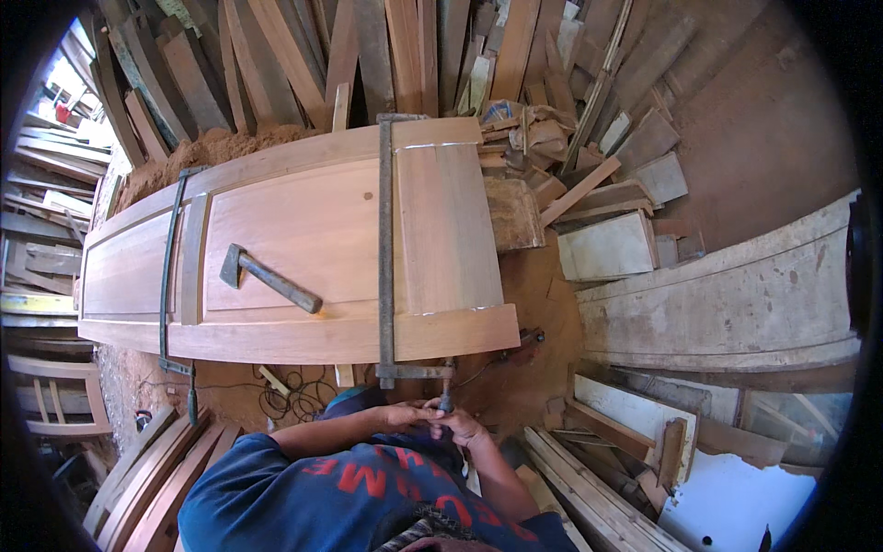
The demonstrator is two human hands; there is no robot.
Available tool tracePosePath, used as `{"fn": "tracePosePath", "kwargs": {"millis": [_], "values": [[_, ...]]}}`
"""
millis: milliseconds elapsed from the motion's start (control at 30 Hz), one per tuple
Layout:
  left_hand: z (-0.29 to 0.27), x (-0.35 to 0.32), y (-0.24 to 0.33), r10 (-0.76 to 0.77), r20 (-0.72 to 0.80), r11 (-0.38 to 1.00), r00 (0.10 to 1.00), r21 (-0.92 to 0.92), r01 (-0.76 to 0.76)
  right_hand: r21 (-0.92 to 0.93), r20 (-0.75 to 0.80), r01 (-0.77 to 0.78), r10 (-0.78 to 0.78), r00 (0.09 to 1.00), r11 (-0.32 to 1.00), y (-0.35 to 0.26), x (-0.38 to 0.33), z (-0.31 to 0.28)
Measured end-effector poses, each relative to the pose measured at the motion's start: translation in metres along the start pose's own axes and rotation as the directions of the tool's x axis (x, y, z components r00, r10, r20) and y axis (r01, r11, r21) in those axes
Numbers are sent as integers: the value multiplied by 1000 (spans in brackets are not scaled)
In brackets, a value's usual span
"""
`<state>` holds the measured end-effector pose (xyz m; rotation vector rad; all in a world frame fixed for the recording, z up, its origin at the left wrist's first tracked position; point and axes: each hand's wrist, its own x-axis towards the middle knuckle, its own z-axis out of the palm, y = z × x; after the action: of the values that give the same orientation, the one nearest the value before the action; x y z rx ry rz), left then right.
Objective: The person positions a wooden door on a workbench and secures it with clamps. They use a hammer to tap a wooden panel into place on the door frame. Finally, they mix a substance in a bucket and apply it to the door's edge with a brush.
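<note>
A pale wooden panel door (294,225) lies flat in front of me. A long metal bar clamp (386,239) spans its width near the right end, with its screw handle (447,402) at the near edge. My right hand (463,428) is closed round the lower part of that handle. My left hand (405,418) meets it from the left, its fingers closed at the handle and partly overlapping the right hand. A second bar clamp (171,267) crosses the door further left, its handle hanging down. On the middle panel rests a hatchet (267,278), its head toward the left.
Upright boards (405,55) and a sawdust heap (212,156) line the far side. Offcuts (607,244) lie to the right, beside a large curved pale board (727,294). A coiled cable (290,394) lies under the near edge. Stacked planks (152,478) flank me.
</note>
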<state>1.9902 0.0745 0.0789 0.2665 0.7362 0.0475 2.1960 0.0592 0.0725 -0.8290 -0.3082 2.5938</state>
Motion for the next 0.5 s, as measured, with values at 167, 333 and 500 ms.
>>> {"fn": "tracePosePath", "kwargs": {"millis": [167, 333, 500], "values": [[33, 43, 4, 108, 11, 943, 994, -318, -99, -721, -423, -191, -205, 883, 666, -34, -57, -33], [37, 68, -18, 246, -25, 867, 969, -442, -231, -816, -360, -254, -113, 926, 520, -147, -102, 11], [71, 50, -8, 242, -569, 957, 786, 6, -290, -972, -132, -102, -133, 982, 211, -194, -11, 91]]}}
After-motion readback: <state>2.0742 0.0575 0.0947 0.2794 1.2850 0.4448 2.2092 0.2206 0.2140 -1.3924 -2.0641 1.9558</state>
